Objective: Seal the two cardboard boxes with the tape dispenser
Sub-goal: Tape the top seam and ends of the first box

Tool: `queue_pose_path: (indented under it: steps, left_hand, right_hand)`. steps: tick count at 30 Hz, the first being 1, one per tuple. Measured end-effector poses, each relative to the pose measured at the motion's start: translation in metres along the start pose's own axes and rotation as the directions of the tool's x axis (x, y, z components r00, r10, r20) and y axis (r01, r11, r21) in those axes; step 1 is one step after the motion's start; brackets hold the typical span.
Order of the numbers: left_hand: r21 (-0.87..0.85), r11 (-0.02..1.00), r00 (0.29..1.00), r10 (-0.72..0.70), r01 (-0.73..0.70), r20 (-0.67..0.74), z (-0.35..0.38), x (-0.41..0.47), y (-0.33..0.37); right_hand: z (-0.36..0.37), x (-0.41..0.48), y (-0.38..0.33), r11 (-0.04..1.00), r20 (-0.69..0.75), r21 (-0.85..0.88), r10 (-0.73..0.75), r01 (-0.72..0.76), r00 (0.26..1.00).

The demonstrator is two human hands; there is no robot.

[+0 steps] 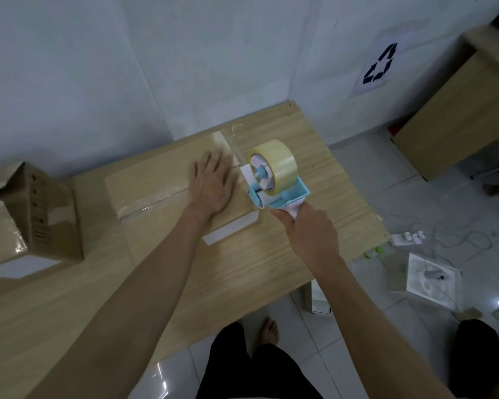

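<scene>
A closed cardboard box (153, 185) lies on the wooden table (242, 269), with clear tape running along its centre seam. My left hand (212, 185) rests flat on the box's right half, fingers spread. My right hand (306, 231) grips the handle of a blue and white tape dispenser (274, 182) carrying a roll of clear tape. The dispenser sits at the box's right edge, its roller against the box top. A second cardboard box (32, 214) stands at the far left with a flap up.
A white wall runs behind the table. Another wooden table (458, 110) stands at the right. On the tiled floor to the right lie a power strip (406, 239), cables and a white square object (431, 279). My legs and bare foot show below the table edge.
</scene>
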State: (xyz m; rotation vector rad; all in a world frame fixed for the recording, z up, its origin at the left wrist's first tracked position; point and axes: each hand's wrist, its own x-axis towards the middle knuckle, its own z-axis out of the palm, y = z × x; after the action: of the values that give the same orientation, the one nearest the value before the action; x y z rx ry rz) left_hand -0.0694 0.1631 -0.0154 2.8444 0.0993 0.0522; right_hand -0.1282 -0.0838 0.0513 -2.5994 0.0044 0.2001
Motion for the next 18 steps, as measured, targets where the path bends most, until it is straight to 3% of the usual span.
queue_pose_path:
  steps: [3,18]
  left_hand:
    - [0.088,0.995,0.991,-0.059,0.048,0.121,0.013,-0.005,-0.001]
    - [0.069,0.994,0.98,-0.093,0.082,0.179,0.007,-0.004,0.005]
  right_hand:
    - [0.002,-0.003,-0.001,1.0,0.004,0.013,0.009,-0.009,1.0]
    - [-0.002,-0.07,0.041,0.998,0.053,0.007,0.065,-0.066,0.996]
